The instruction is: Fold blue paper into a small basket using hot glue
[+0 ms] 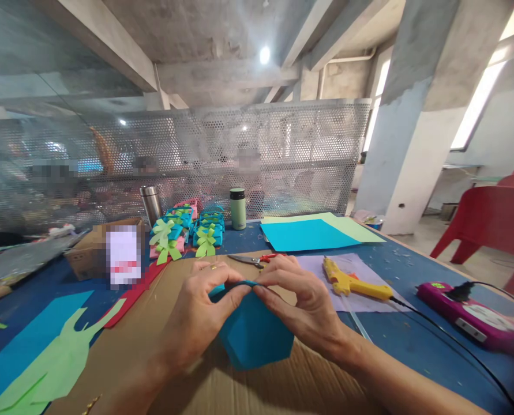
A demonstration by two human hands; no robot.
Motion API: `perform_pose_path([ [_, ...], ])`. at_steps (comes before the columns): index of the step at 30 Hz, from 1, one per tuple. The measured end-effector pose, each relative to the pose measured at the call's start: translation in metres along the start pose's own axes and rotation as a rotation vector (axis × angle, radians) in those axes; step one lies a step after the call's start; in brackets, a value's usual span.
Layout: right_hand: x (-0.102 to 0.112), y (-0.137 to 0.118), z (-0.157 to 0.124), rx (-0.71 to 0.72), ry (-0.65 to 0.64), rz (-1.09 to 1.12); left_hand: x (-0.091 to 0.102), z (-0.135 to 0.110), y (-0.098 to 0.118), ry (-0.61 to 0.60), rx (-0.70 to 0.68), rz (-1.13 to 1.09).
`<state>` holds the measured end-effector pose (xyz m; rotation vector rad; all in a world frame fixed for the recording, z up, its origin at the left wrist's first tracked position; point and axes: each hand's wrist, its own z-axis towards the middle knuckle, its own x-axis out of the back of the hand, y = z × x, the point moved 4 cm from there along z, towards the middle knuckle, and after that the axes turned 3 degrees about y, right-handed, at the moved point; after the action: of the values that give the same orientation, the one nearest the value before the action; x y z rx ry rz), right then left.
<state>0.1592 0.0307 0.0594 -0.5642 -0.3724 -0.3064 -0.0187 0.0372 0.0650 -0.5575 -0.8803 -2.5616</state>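
Observation:
Both my hands hold a folded blue paper piece [257,337] over a sheet of brown cardboard [222,386]. My left hand [200,311] pinches its upper left rim, fingers closed on the paper. At the upper right rim my right hand [302,300] pinches the same piece, thumb and fingers pressed together. The two thumbs nearly meet at the top edge. Just beyond my hands lie red-handled scissors [257,259].
A yellow glue gun [354,282] lies on a white sheet, its cord running to a pink power strip [473,314]. Finished paper flowers [187,230], a green bottle [238,208], a steel flask [152,204], paper sheets [312,233], a cardboard box [87,248]. Red chair [490,222] at right.

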Motion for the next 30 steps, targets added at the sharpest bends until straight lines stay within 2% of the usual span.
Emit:
perform_pose_path([
  [4,-0.001,0.005,0.0,0.021,0.026,-0.107,-0.01,0.001,-0.009,-0.082,0.094,-0.084],
  [8,-0.004,-0.001,0.007,0.059,-0.03,-0.25,-0.01,0.003,-0.016,-0.072,0.12,-0.27],
  [10,-0.003,-0.009,0.015,0.083,-0.112,-0.315,-0.007,0.004,-0.021,-0.05,0.149,-0.311],
  [12,0.003,-0.016,0.025,0.094,-0.25,-0.313,-0.005,0.005,-0.028,-0.041,0.207,-0.337],
  [14,0.019,-0.017,0.035,0.051,-0.359,-0.272,-0.003,0.005,-0.034,-0.031,0.238,-0.339],
  [16,0.048,-0.006,0.041,-0.079,-0.342,-0.313,0.0,0.006,-0.037,0.007,0.222,-0.316],
  [18,0.083,0.018,0.037,-0.242,-0.362,-0.561,0.003,0.007,-0.037,0.047,0.152,-0.296],
  [20,0.114,0.045,0.025,-0.345,-0.378,-0.676,0.004,0.008,-0.036,0.055,0.075,-0.27],
  [22,0.135,0.069,0.005,-0.438,-0.414,-0.775,0.005,0.009,-0.033,0.059,0.022,-0.222],
  [25,0.146,0.093,-0.026,-0.557,-0.505,-0.918,0.006,0.01,-0.03,0.081,-0.023,-0.181],
  [30,0.135,0.104,-0.052,-0.611,-0.619,-1.068,0.009,0.011,-0.025,0.07,0.045,-0.203],
])
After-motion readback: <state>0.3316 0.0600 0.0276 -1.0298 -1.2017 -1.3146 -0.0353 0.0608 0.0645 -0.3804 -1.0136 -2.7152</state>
